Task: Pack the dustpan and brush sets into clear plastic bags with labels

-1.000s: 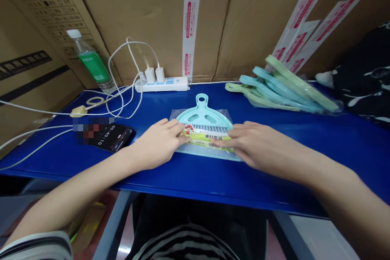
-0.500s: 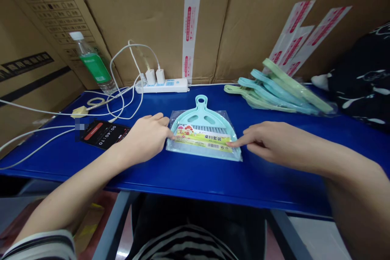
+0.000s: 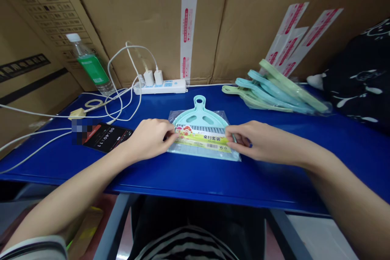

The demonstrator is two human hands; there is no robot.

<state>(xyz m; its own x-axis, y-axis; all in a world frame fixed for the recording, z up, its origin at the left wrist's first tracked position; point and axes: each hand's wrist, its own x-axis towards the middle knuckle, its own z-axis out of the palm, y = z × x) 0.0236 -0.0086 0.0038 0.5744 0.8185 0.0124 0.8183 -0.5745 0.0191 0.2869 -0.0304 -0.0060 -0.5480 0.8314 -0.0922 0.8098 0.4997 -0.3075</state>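
Note:
A light blue dustpan-and-brush set in a clear plastic bag [image 3: 201,124] lies flat on the blue table [image 3: 198,174], with a green and yellow paper label [image 3: 203,140] across it. My left hand [image 3: 149,139] pinches the bag's left edge at the label. My right hand [image 3: 258,141] pinches its right edge, fingers curled on the plastic.
A stack of bagged blue and green dustpans [image 3: 274,89] lies at the back right. A phone showing a timer [image 3: 105,138], white cables [image 3: 122,89], a power strip [image 3: 161,86] and a water bottle [image 3: 89,65] fill the left. Cardboard boxes [image 3: 152,16] stand behind; a black bag [image 3: 359,85] is at the right.
Both hands slid outward off the label to the bag's two sides, then closed on its left and right edges. The phone's timer advanced by a second.

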